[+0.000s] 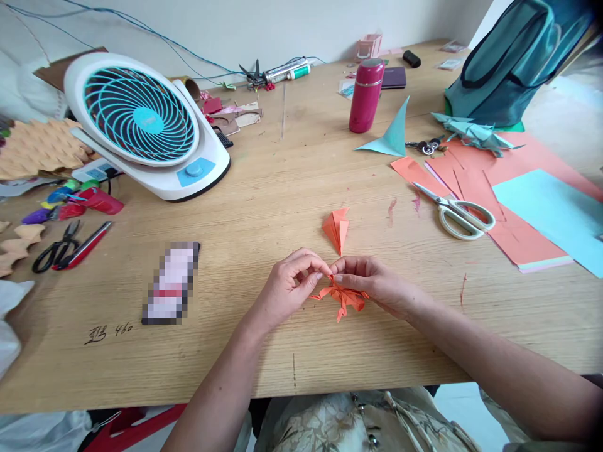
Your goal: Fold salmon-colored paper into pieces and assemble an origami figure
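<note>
Both my hands meet near the front middle of the wooden table (282,188). My left hand (289,282) and my right hand (372,282) each pinch a small folded orange paper figure (343,298), fingertips touching above it. The figure has thin pointed flaps sticking out left and down. Just beyond my fingers lies a second folded orange paper piece (336,229), shaped like a cone, untouched.
White-handled scissors (459,213) lie on orange and light blue paper sheets (532,201) at right. A white and teal desk fan (146,125) stands back left. A magenta bottle (366,95), a teal folded paper cone (393,135), a teal bag (513,56), black scissors (56,251) and a blurred card (172,282) are around.
</note>
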The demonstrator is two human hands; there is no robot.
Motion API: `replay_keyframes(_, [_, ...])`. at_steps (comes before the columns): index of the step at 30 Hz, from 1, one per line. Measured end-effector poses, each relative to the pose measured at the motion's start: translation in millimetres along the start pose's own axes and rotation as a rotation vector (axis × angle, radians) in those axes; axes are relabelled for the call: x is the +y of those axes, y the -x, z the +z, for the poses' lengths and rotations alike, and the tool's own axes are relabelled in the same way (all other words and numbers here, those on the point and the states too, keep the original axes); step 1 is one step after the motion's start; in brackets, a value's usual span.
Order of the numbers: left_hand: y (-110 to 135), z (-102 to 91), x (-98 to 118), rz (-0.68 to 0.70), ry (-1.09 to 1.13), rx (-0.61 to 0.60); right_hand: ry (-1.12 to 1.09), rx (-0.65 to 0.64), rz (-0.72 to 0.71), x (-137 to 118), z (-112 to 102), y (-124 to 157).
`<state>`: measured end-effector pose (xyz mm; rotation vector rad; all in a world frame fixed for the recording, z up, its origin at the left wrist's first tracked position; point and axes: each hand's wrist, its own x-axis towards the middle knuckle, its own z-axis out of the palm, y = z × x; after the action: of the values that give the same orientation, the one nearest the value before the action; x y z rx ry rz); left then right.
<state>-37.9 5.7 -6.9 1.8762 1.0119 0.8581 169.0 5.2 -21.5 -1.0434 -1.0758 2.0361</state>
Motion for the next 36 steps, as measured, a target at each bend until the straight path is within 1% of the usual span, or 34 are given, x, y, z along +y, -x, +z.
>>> replay_keyframes(5, [-1.0, -0.2, -0.1, -0.015, 0.026, 0.013, -0.038, 0.016, 0.032, -1.2, 0.6, -0.3])
replay_keyframes(11, [-1.1, 1.8, 1.0, -0.034, 0.036, 0.020, -0.011, 0.022, 0.056, -3.4, 2.1, 0.7])
replay_keyframes(20, [1.5, 3.4, 0.2, -0.044, 0.012, 0.039, 0.025, 0.021, 0.006, -2.0, 0.6, 0.6])
replay_keyframes(23, [2.0, 4.3, -1.0, -0.063, 0.018, 0.042, -0.013, 0.020, 0.010, -1.9, -2.6, 0.4])
replay_keyframes(25, [2.2, 4.5, -1.3, -0.057, 0.024, 0.039, -0.078, 0.000, 0.053, -1.9, -6.2, 0.2])
replay_keyframes(28, [2.0, 4.9, -1.2, -0.035, 0.026, 0.030, -0.171, -0.071, 0.165, -1.6, -11.8, 0.0])
replay_keyframes(30, [1.8, 5.4, -1.4, -0.026, 0.021, 0.025, -0.203, -0.115, 0.214, -1.2, -14.0, -0.3])
replay_keyframes(36, [2.2, 8.3, -3.3, -0.087, 0.061, 0.021, -0.237, -0.181, 0.226, -1.4, -14.6, -1.8])
